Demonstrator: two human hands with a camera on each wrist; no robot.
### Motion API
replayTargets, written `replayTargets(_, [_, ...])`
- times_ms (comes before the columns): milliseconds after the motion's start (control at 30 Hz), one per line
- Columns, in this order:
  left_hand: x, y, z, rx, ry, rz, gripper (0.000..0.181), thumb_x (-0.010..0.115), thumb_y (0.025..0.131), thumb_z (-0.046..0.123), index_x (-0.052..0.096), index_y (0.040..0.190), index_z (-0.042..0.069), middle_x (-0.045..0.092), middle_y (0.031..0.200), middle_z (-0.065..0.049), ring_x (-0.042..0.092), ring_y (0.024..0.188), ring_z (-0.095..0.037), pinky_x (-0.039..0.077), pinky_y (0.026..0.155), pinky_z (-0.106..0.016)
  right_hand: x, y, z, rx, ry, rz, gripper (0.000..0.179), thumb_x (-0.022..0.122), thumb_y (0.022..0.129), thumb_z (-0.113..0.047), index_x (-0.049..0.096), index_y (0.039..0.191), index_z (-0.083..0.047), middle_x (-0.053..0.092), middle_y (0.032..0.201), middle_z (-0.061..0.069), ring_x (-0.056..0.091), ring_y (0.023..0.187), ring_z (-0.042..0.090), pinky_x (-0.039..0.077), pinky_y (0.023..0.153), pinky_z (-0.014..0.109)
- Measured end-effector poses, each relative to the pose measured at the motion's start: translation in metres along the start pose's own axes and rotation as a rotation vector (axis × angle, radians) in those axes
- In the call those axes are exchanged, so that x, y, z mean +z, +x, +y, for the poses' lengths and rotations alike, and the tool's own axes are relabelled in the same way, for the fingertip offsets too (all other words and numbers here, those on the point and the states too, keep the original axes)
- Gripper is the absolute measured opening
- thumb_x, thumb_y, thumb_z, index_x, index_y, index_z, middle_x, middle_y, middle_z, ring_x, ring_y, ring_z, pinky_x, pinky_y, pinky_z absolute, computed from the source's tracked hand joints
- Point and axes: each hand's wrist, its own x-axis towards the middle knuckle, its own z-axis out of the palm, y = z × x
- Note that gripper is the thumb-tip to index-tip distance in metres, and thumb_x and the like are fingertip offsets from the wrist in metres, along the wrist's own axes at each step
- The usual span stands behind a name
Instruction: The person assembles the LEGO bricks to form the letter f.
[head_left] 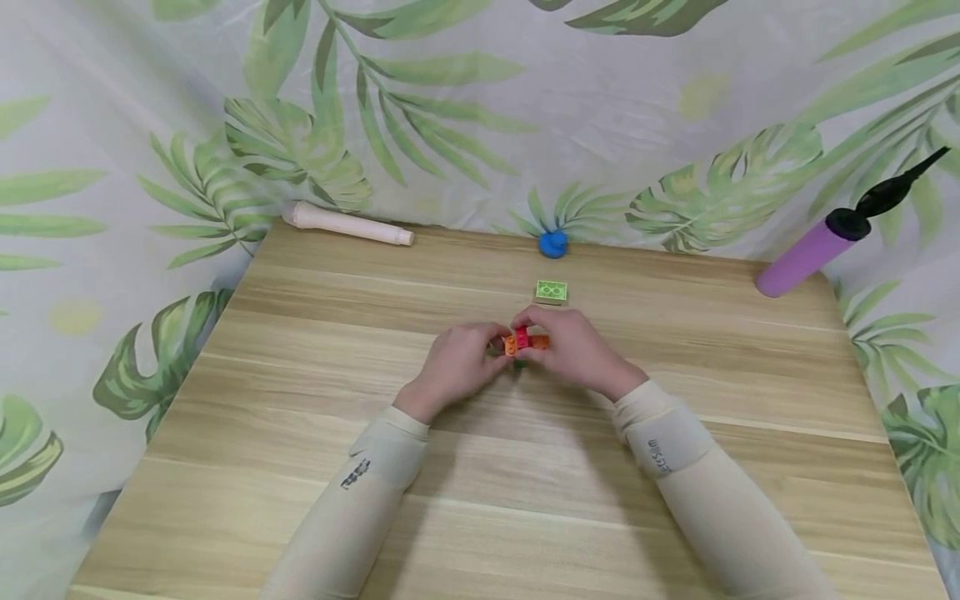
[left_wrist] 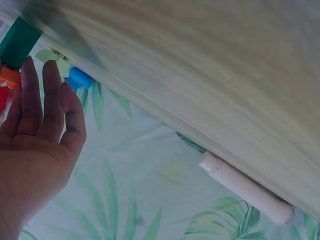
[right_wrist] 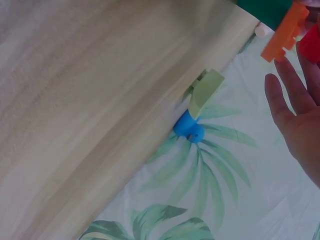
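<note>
Over the middle of the table, my two hands meet at a small stack of toy building bricks. A red brick [head_left: 522,337] sits across the top of a longer orange brick [head_left: 511,345], and a dark green brick [left_wrist: 19,44] is below the orange one. At the left end, my left hand [head_left: 459,362] holds the orange brick between thumb and fingers. My right hand [head_left: 576,348] pinches the red brick from the other side, its fingers hiding part of the stack. Just beyond the hands lies a light green brick [head_left: 551,290].
A blue rounded toy [head_left: 553,243] stands near the table's back edge. At the back left lies a pale pink microphone-shaped object [head_left: 348,223]. Back right, a purple hand pump [head_left: 804,258] with a black nozzle stands tilted. Leaf-printed cloth hangs behind the wooden table [head_left: 315,467].
</note>
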Motion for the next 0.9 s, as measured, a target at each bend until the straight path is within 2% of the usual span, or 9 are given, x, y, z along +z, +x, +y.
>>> replayTargets(133, [0.0006,-0.0005,-0.0006,0.006,-0.003,0.005,0.041,0.079,0.098,0.031,0.073,0.13,0.008,0.078,0.109,-0.003,0.074,0.094,-0.019,0.061,0.083,-0.039,0.0053,0.0008,0.0026,0.007,-0.025,-0.01,0.033,0.086,0.092,-0.026,0.073,0.121,-0.017,0.077,0.118,0.001,0.071,0.105,0.022,0.058,0.096,0.044])
replayTargets(300, [0.0008,-0.0007,-0.001,0.008,-0.01,0.006,0.04,0.079,0.097,0.031,0.073,0.13,0.008,0.079,0.108,-0.002,0.074,0.094,-0.019,0.061,0.083,-0.039,0.0071,0.0011,0.0042,0.011,-0.022,-0.001,0.031,0.087,0.091,-0.027,0.073,0.118,-0.019,0.078,0.115,-0.001,0.07,0.102,0.02,0.058,0.093,0.043])
replayTargets(567, [0.0003,-0.0008,-0.0007,0.006,-0.013,0.005,0.039,0.08,0.097,0.03,0.074,0.128,0.008,0.079,0.109,-0.003,0.074,0.095,-0.019,0.061,0.083,-0.04,0.0066,0.0006,0.0059,-0.009,-0.017,0.015,0.031,0.087,0.091,-0.026,0.075,0.118,-0.017,0.077,0.119,0.0,0.071,0.111,0.022,0.056,0.099,0.045])
replayTargets(767, [-0.0003,-0.0005,-0.0007,0.004,-0.011,-0.007,0.038,0.08,0.097,0.031,0.074,0.127,0.009,0.079,0.11,-0.002,0.074,0.096,-0.019,0.06,0.084,-0.04,0.0027,-0.0018,0.0076,-0.01,-0.012,-0.004,0.036,0.084,0.093,-0.025,0.075,0.127,-0.015,0.078,0.122,0.002,0.071,0.11,0.021,0.057,0.097,0.044])
replayTargets(900, [-0.0004,0.0,-0.0003,0.0,-0.017,-0.015,0.037,0.079,0.097,0.031,0.074,0.127,0.009,0.079,0.11,-0.002,0.073,0.096,-0.019,0.06,0.083,-0.04,0.0008,-0.0028,0.0088,0.004,-0.006,-0.009,0.035,0.083,0.094,-0.023,0.075,0.126,-0.014,0.078,0.122,0.003,0.071,0.11,0.021,0.058,0.097,0.043])
